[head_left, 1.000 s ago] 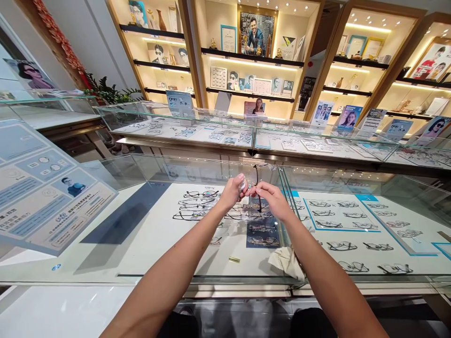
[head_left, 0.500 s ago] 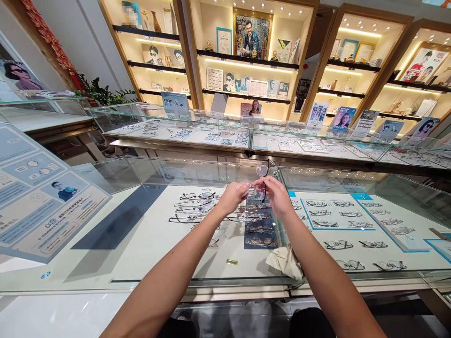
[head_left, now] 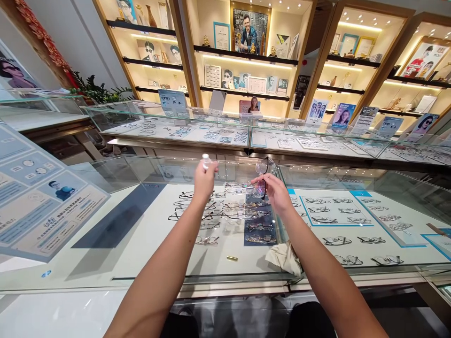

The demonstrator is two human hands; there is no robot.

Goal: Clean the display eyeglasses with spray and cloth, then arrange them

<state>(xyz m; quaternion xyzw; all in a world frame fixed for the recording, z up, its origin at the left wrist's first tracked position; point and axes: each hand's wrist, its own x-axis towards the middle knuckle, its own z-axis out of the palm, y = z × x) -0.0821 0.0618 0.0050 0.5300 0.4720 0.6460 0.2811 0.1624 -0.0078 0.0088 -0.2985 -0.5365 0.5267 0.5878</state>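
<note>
My left hand (head_left: 205, 179) is raised over the glass case, its fingers closed round a small white bottle (head_left: 206, 159) whose top sticks up. To the right, my right hand (head_left: 276, 190) pinches a pair of dark-rimmed glasses (head_left: 267, 165), which hangs upright with one lens above the fingers and one beside them. Rows of glasses (head_left: 243, 214) lie in the case below both hands, some on a dark blue mat (head_left: 249, 240). A crumpled cream cloth (head_left: 283, 258) rests under my right forearm, at the case's front edge.
A blue-and-white leaflet board (head_left: 45, 197) stands at the left. A small gold bar (head_left: 232, 258) lies near the front. More glasses sit on a blue-edged tray (head_left: 334, 225) at the right. Behind is another glass case (head_left: 211, 151), with lit shelves (head_left: 246, 54) beyond it.
My left hand has moved left and up, away from the glasses, and the white bottle now shows in it. My right hand still holds the glasses in nearly the same place.
</note>
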